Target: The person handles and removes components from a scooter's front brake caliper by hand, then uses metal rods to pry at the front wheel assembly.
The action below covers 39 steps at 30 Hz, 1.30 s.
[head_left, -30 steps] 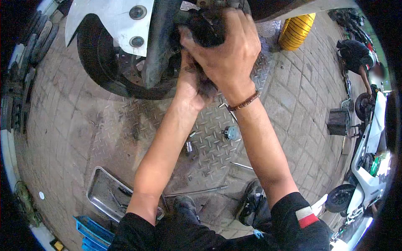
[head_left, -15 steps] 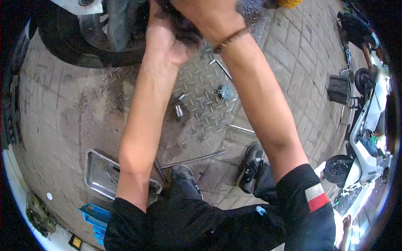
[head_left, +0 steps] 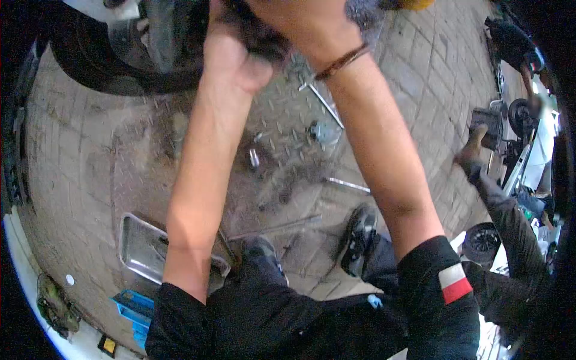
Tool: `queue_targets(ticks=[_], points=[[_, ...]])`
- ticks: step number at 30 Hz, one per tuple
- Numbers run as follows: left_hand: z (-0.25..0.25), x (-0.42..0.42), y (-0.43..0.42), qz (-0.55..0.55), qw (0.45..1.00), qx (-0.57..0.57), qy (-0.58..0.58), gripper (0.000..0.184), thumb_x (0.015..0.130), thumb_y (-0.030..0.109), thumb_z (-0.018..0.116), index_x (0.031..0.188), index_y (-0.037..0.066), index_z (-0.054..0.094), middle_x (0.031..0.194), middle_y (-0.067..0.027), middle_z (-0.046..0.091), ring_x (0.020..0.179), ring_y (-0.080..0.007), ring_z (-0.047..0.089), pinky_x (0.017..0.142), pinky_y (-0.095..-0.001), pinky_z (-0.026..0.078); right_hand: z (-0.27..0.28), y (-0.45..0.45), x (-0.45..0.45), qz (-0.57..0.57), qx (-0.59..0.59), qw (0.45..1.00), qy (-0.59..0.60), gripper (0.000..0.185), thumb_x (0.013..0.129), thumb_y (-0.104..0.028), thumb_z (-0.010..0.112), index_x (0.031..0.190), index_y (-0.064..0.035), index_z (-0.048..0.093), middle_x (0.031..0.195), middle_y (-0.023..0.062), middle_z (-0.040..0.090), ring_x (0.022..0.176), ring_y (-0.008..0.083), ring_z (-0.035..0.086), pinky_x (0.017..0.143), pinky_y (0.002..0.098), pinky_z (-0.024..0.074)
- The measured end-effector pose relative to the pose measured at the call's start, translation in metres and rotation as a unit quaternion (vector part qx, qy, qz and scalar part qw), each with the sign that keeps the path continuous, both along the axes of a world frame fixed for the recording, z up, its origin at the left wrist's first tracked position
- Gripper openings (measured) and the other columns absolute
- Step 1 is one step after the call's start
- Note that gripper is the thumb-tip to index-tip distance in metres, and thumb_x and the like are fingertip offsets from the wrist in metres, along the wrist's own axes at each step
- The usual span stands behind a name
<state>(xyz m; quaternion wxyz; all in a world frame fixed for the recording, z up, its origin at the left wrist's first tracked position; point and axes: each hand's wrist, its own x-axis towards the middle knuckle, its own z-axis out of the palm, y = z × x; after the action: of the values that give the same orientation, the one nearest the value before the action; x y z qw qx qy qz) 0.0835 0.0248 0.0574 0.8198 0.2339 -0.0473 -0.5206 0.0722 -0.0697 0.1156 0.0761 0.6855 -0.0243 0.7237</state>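
Over there a ridged metal plate (head_left: 288, 114) lies on the paved floor (head_left: 420, 90). On the plate are a shiny socket (head_left: 254, 158), a smaller metal piece (head_left: 258, 137), a pale part (head_left: 325, 131) and a bent rod (head_left: 324, 105). A long bar (head_left: 276, 227) lies lower down, near a shallow metal tray (head_left: 141, 246). Beside that tray sits something blue (head_left: 135, 309).

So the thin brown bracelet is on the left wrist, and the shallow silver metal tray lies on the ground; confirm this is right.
Not quite: the head view shows the bracelet on the right wrist, not the left. The tray does lie on the ground.
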Motion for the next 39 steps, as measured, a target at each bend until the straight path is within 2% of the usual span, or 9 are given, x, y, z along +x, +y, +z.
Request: queue_targets(ticks=[5, 15, 18, 21, 25, 31, 33, 36, 39], points=[[0.017, -0.004, -0.001, -0.034, 0.997, 0.05, 0.052, 0.068, 0.086, 0.069, 0.038, 0.126, 0.016, 0.051, 0.122, 0.0, 0.058, 0.11, -0.0185, 0.056, 0.088, -0.0368, 0.049, 0.011, 0.005, -0.018, 0.056, 0.102, 0.98, 0.162, 0.027, 0.065, -0.018, 0.075, 0.079, -0.0045, 0.055, 0.069, 0.0083, 0.05, 0.07, 0.0274, 0.045, 0.062, 0.0405, 0.034], [0.008, -0.004, -0.003, -0.024, 0.999, 0.019, 0.029, 0.068, 0.087, 0.063, 0.042, 0.134, 0.015, 0.044, 0.136, -0.0049, 0.048, 0.124, -0.0263, 0.044, 0.097, -0.0437, 0.042, 0.003, 0.009, -0.026, 0.026, 0.131, 0.979, 0.154, 0.019, 0.071, -0.014, 0.074, 0.077, -0.0038, 0.06, 0.073, 0.0105, 0.056, 0.072, 0.0299, 0.051, 0.063, 0.0415, 0.0392], [-0.008, 0.008, -0.002, -0.123, 0.975, -0.176, 0.064, 0.056, 0.095, 0.053, 0.035, 0.126, 0.009, 0.049, 0.118, -0.0074, 0.055, 0.102, -0.0205, 0.055, 0.084, -0.0382, 0.05, -0.007, 0.031, -0.076, 0.048, 0.108, 0.982, 0.147, 0.02, 0.077, -0.018, 0.069, 0.072, -0.0016, 0.058, 0.069, 0.0134, 0.059, 0.062, 0.0306, 0.057, 0.056, 0.0354, 0.0466], [0.006, 0.005, -0.001, -0.108, 0.973, -0.13, 0.158, 0.054, 0.09, 0.05, 0.051, 0.122, 0.006, 0.05, 0.116, -0.0085, 0.055, 0.101, -0.0231, 0.055, 0.078, -0.0327, 0.052, -0.111, 0.072, -0.15, 0.068, 0.512, 0.818, 0.253, 0.013, 0.071, -0.01, 0.068, 0.078, -0.0018, 0.059, 0.068, 0.0132, 0.058, 0.059, 0.0273, 0.057, 0.055, 0.0356, 0.0458], [0.014, -0.001, 0.001, -0.107, 0.976, -0.135, 0.13, 0.057, 0.086, 0.05, 0.058, 0.12, 0.005, 0.05, 0.116, -0.0085, 0.055, 0.099, -0.0235, 0.055, 0.075, -0.0302, 0.052, -0.213, 0.145, -0.177, 0.105, 0.44, 0.615, 0.646, 0.037, 0.07, -0.017, 0.067, 0.103, -0.0029, 0.057, 0.077, 0.0195, 0.063, 0.071, 0.0375, 0.063, 0.062, 0.0461, 0.0507], [0.001, 0.001, -0.006, -0.091, 0.981, -0.103, 0.138, 0.055, 0.089, 0.059, 0.045, 0.125, 0.016, 0.051, 0.122, -0.0001, 0.056, 0.108, -0.0183, 0.053, 0.087, -0.0367, 0.047, -0.234, 0.146, -0.152, 0.098, 0.454, 0.597, 0.654, 0.03, 0.075, -0.02, 0.064, 0.098, -0.0024, 0.059, 0.079, 0.0213, 0.063, 0.076, 0.0396, 0.062, 0.068, 0.0483, 0.0502], [-0.01, -0.002, -0.007, -0.091, 0.981, -0.124, 0.119, 0.055, 0.089, 0.056, 0.049, 0.125, 0.015, 0.05, 0.122, -0.0009, 0.056, 0.108, -0.0184, 0.053, 0.085, -0.0344, 0.047, -0.2, 0.13, -0.165, 0.133, 0.533, 0.648, 0.527, 0.026, 0.079, -0.017, 0.063, 0.095, 0.0024, 0.059, 0.086, 0.0243, 0.064, 0.078, 0.0406, 0.062, 0.071, 0.0461, 0.0504], [-0.011, -0.011, -0.005, -0.062, 0.989, -0.102, 0.084, 0.06, 0.087, 0.059, 0.049, 0.125, 0.012, 0.05, 0.121, -0.0026, 0.057, 0.106, -0.0184, 0.055, 0.086, -0.0353, 0.047, -0.081, 0.098, -0.177, 0.134, 0.675, 0.666, 0.288, 0.024, 0.08, 0.0, 0.064, 0.104, 0.0025, 0.06, 0.087, 0.0092, 0.067, 0.08, 0.0141, 0.063, 0.072, 0.0288, 0.0516], [-0.01, -0.012, -0.001, -0.044, 0.995, -0.086, 0.0, 0.059, 0.088, 0.058, 0.048, 0.128, 0.014, 0.049, 0.122, -0.0029, 0.057, 0.108, -0.0183, 0.056, 0.088, -0.0358, 0.047, 0.002, 0.086, -0.149, 0.221, 0.598, 0.736, 0.228, 0.021, 0.077, 0.006, 0.067, 0.098, 0.0054, 0.063, 0.094, 0.0097, 0.066, 0.088, 0.0139, 0.062, 0.078, 0.0281, 0.0513]])
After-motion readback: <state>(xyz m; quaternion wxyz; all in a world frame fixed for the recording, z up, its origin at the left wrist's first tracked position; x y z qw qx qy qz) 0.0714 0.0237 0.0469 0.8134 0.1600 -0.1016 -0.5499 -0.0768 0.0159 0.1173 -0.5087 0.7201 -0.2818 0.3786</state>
